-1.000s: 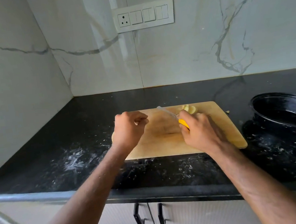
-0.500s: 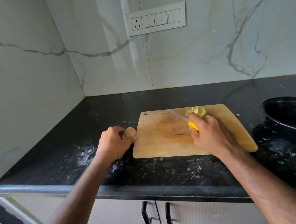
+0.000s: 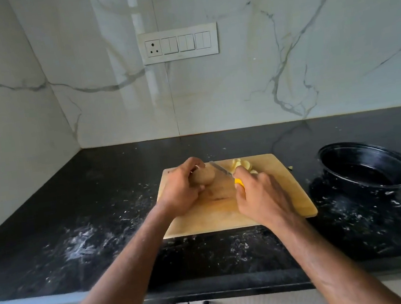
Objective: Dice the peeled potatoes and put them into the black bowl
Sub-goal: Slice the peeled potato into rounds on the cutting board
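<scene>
Fingers of my left hand (image 3: 182, 192) now curl round a potato (image 3: 204, 177) brought onto the board (image 3: 288, 191); my right hand (image 3: 258, 195) grips the knife (image 3: 222, 170), ready for cutting.

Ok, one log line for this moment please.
left hand: holds potato on board | right hand: grips knife | slices: far side of board | bowl: no potato visible

Both forearms outstretched, left hand (image 3: 180, 192) curled around a potato (image 3: 204, 177), right hand (image 3: 261, 198) gripping a knife (image 3: 225, 172).
</scene>
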Demonstrator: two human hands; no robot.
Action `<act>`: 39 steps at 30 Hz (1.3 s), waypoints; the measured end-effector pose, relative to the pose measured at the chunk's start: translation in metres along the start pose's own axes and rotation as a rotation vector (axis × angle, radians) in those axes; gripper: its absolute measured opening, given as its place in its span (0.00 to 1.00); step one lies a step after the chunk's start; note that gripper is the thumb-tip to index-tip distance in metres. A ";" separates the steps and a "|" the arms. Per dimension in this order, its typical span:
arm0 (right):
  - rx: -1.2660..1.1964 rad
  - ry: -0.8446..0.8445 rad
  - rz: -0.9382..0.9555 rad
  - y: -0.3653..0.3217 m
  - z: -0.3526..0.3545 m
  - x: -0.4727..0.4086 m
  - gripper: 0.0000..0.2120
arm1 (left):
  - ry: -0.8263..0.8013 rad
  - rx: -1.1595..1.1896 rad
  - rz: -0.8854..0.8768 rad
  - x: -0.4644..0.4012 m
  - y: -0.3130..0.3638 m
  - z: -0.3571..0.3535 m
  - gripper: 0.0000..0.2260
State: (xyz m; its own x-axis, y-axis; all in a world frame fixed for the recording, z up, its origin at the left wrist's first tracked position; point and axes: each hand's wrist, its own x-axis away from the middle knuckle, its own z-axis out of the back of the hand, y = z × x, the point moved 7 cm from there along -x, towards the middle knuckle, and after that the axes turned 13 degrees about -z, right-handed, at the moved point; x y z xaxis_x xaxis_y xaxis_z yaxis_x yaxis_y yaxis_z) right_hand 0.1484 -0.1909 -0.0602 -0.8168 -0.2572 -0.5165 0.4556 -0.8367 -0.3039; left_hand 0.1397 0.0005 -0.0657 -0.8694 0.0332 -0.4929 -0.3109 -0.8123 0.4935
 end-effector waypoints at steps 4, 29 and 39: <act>-0.005 0.003 -0.001 0.001 -0.001 -0.001 0.09 | -0.007 0.160 -0.121 -0.004 -0.003 -0.003 0.21; -0.272 0.018 -0.258 -0.017 -0.002 0.004 0.06 | 0.162 0.028 -0.063 0.004 -0.001 0.004 0.16; -0.214 -0.050 -0.284 -0.022 -0.006 -0.007 0.07 | 0.181 -0.083 -0.170 0.005 0.004 0.001 0.18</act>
State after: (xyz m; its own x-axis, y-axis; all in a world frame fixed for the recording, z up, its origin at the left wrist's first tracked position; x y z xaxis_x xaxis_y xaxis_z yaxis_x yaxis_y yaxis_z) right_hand 0.1463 -0.1680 -0.0551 -0.9354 -0.0573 -0.3490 0.2678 -0.7592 -0.5932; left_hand 0.1337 -0.0022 -0.0648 -0.7221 0.0742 -0.6878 -0.4073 -0.8492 0.3360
